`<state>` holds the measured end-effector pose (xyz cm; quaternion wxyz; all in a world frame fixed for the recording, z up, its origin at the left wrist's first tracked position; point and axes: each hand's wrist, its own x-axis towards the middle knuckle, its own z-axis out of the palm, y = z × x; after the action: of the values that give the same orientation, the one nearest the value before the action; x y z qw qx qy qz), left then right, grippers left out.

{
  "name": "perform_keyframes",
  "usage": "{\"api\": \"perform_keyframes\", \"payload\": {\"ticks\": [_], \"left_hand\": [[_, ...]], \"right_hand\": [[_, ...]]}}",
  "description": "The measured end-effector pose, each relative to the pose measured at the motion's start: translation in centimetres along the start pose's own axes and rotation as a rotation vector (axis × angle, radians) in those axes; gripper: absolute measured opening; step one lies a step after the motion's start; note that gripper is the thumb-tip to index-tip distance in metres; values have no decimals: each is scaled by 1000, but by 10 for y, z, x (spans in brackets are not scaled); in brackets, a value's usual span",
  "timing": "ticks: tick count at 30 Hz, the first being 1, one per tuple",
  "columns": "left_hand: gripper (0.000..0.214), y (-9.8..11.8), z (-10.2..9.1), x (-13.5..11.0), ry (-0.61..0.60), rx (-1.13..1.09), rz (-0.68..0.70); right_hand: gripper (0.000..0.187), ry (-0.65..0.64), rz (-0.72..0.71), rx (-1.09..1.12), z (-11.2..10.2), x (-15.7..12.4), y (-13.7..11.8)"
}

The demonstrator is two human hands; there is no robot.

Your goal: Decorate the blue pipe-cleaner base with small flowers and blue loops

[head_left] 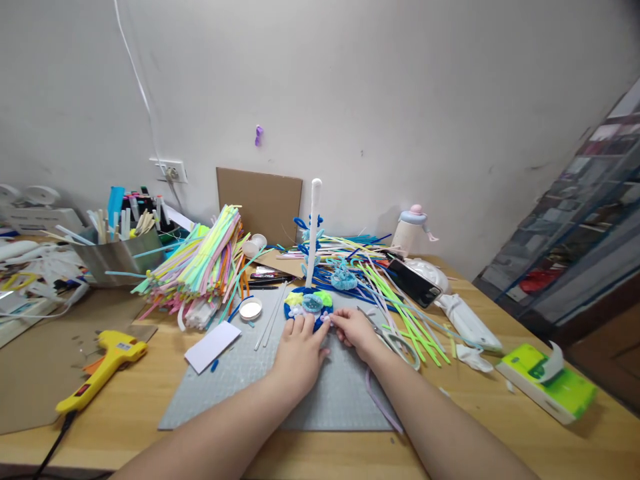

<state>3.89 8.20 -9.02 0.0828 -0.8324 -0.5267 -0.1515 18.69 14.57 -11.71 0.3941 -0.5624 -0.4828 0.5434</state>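
Observation:
A round blue pipe-cleaner base point(309, 308) with yellow, green and light blue fuzzy pieces lies on a grey cutting mat point(250, 380). A tall white fuzzy stem point(314, 227) with blue loops rises behind it. My left hand point(299, 353) rests on the base's near edge, fingers laid flat against it. My right hand point(353, 331) pinches a small pale lilac piece point(326, 319) at the base's right edge. A lilac pipe cleaner point(380, 403) trails under my right forearm.
A heap of coloured pipe cleaners point(200, 270) lies at the back left, more strands point(400, 293) at the right. A yellow glue gun point(103, 367), scissors point(400, 341), a phone point(414, 281), a tissue pack point(547, 381), a white card point(213, 347) and a tool tin point(117, 257) surround the mat.

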Motion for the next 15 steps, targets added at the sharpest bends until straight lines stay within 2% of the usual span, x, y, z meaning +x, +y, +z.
{"api": "perform_keyframes", "payload": {"ticks": [3, 15], "left_hand": [[59, 0, 6, 1, 11, 9, 4], [64, 0, 13, 1, 51, 55, 0]], "right_hand": [[17, 7, -3, 5, 0, 0, 0], [15, 11, -20, -7, 0, -3, -1]]}}
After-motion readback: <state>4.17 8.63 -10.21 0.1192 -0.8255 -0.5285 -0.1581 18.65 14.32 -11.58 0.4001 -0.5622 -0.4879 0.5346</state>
